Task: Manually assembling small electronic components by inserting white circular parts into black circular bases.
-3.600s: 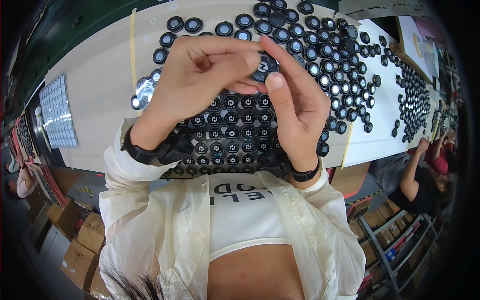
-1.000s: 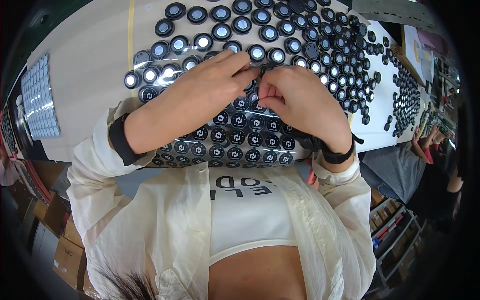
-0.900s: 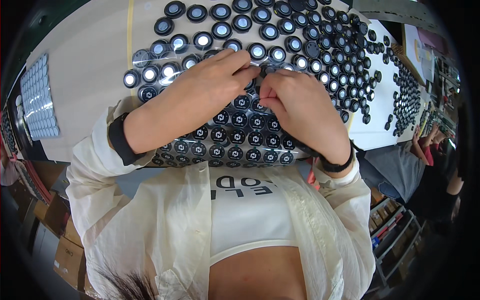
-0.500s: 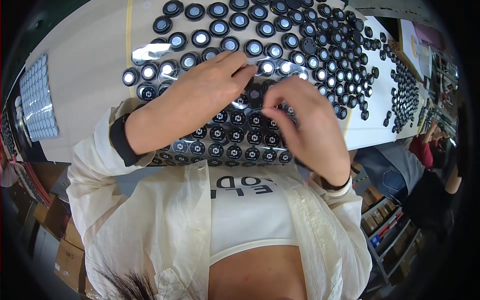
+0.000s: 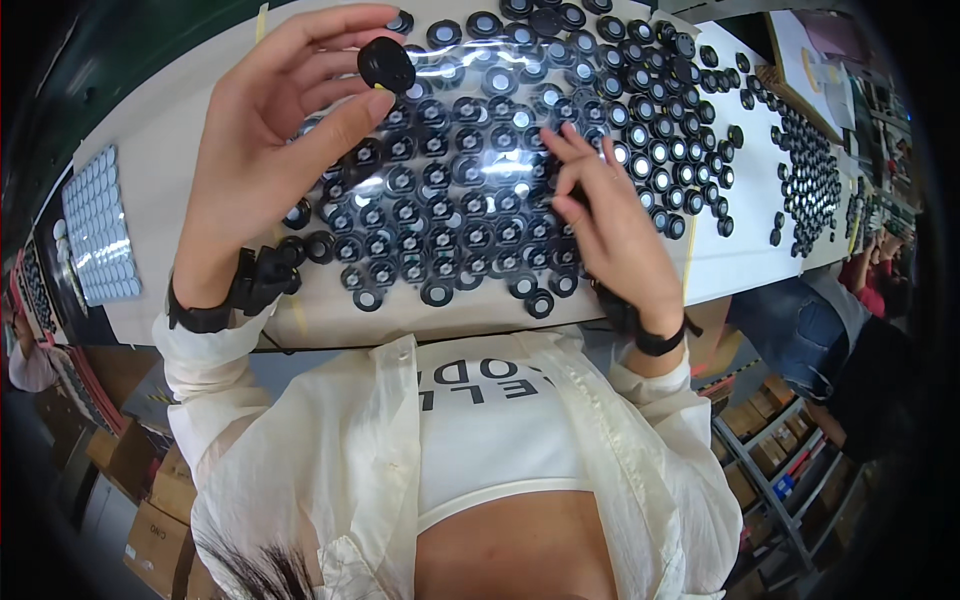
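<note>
My left hand (image 5: 270, 130) is raised above the white table (image 5: 160, 120) and pinches a small round black cap (image 5: 386, 63) between thumb and fingertips. Below it, rows of several black round caps with shiny centres (image 5: 450, 215) cover the table. My right hand (image 5: 615, 225) hovers low over the right part of these rows, fingers spread, fingertips close to the caps and holding nothing that I can see. Both wrists wear black bands.
A tray of small silver discs (image 5: 98, 225) lies at the table's left end. More black caps (image 5: 800, 170) spread over the far right. Another person (image 5: 850, 330) sits at the right edge. Cardboard boxes (image 5: 150, 520) and a shelf rack (image 5: 790, 480) stand on the floor.
My left hand has lifted up and away to the left with one black cap in its fingers. My right hand has opened and stays over the rows.
</note>
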The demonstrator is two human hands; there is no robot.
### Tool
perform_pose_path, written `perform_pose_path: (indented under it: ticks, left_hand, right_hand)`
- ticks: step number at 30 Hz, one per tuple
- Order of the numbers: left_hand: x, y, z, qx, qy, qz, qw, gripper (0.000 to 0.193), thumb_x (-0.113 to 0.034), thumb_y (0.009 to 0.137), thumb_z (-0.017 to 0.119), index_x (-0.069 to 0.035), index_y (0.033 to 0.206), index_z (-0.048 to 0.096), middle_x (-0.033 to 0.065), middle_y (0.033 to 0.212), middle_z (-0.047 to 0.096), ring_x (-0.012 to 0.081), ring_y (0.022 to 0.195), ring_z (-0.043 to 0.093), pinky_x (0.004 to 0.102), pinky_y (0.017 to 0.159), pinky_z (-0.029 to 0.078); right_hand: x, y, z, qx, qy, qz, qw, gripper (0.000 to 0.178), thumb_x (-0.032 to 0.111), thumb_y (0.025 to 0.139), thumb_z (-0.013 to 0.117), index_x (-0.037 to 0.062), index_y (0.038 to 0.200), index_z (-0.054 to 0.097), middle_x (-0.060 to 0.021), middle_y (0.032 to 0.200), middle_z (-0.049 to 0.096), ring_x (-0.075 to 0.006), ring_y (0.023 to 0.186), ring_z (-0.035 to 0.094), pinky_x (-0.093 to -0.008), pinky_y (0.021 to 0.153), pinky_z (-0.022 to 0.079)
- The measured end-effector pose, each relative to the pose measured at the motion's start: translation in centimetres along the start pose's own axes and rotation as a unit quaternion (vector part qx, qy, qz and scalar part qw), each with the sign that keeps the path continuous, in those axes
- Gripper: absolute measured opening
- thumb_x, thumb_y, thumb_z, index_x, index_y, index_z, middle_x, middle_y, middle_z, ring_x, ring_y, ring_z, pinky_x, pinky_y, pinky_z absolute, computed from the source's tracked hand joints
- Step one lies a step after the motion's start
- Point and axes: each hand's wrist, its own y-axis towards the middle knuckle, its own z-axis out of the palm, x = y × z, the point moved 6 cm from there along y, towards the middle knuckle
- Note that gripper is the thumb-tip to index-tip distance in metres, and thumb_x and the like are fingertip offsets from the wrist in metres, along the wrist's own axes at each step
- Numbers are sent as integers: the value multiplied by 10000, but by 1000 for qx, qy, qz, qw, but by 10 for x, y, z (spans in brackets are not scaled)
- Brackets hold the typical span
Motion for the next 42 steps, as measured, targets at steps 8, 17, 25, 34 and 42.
perform_pose_path:
  ticks: [8, 17, 25, 34, 42]
  left_hand:
    - [14, 8, 34, 45, -165, 32, 985, 428, 134, 862, 618, 38, 1265, 509, 157, 1253, 596, 179, 1150, 599, 279, 949, 505]
    - [9, 4, 50, 4, -103, -4, 995, 478, 123, 803, 703, 61, 1245, 532, 211, 1219, 634, 207, 1084, 651, 311, 926, 552]
    - [14, 4, 51, -41, -35, -14, 998, 457, 122, 783, 720, 72, 1209, 564, 178, 1147, 670, 199, 966, 695, 302, 871, 586]
    - [16, 5, 51, -51, -34, 9, 998, 440, 124, 800, 702, 85, 1213, 558, 184, 1134, 673, 204, 971, 694, 296, 870, 585]
    - [17, 6, 54, -47, -49, 9, 998, 432, 121, 804, 702, 86, 1211, 562, 189, 1101, 682, 208, 968, 698, 295, 865, 583]
  right_hand:
    - [17, 24, -38, -114, 371, 45, 920, 92, 40, 896, 654, -8, 963, 611, -154, 1176, 640, -164, 1062, 597, -337, 960, 458]
    - [28, 51, -15, -130, 544, 34, 828, 122, 12, 911, 670, -5, 978, 570, -19, 933, 603, -64, 880, 565, -207, 766, 467]
    - [20, 55, -7, -133, 522, 38, 842, 129, 6, 898, 688, -15, 986, 596, -22, 914, 627, -62, 838, 586, -197, 737, 472]
    - [19, 54, -11, -138, 542, 53, 827, 165, -7, 892, 688, -28, 1036, 610, -58, 931, 664, -66, 859, 617, -187, 732, 490]
    - [18, 55, -12, -167, 458, 37, 872, 230, -15, 884, 693, -40, 1110, 658, -93, 985, 700, -98, 879, 654, -197, 774, 519]
